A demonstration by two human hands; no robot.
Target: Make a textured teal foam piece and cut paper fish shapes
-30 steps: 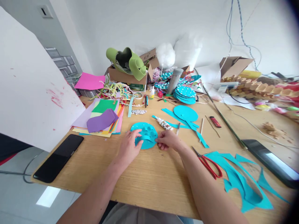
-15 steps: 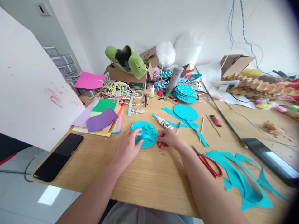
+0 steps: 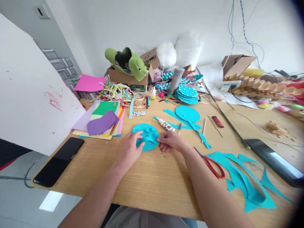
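A round turquoise paper disc (image 3: 148, 147) with white dots lies on the table before me, arched paper strips (image 3: 150, 138) standing up from its face. My left hand (image 3: 131, 146) rests at the disc's left side, fingers apart, fingertips and thumb touching it. At the right rim, my right hand (image 3: 169, 141) has thumb and forefinger pinched on a strip's end; whether the rim is also in the pinch I cannot tell. Just behind are a white glue bottle (image 3: 166, 124) lying on its side and a pen (image 3: 180, 129). Red-handled scissors (image 3: 212, 164) lie beside my right forearm.
Another turquoise disc (image 3: 187, 113) and loose strips lie farther back. Turquoise offcuts (image 3: 249, 186) spread at the right, near a dark phone-like device (image 3: 273, 160). At left are coloured sheets (image 3: 104, 122) and a black phone (image 3: 59, 161). A grey flask (image 3: 176, 81) stands behind.
The view has shifted slightly. Both hands keep nearly the same places on the disc, and nothing else has visibly moved.
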